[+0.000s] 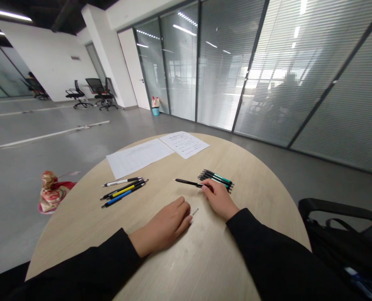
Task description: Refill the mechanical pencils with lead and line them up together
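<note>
My right hand [220, 198] is closed in a pinch on the rear part of a slim black pen [188, 182]. Its pale point faces left, just over the table. Beside and partly behind that hand lies a bunch of black and green pens [219, 177]. My left hand [170, 221] rests low on the table with its fingers curled. From its thumb and fingertips juts a thin grey stick [195, 211], too small to name surely. Farther left lie several pens in a loose group, among them a white pen [120, 182], a yellow pen [123, 191] and a blue pen [120, 199].
Two printed sheets, a left one [138, 156] and a right one [187, 146], lie at the far side of the round wooden table [236, 154]. A black chair [339, 209] holding a bag stands at the right. A patterned bag [49, 194] lies on the floor at the left.
</note>
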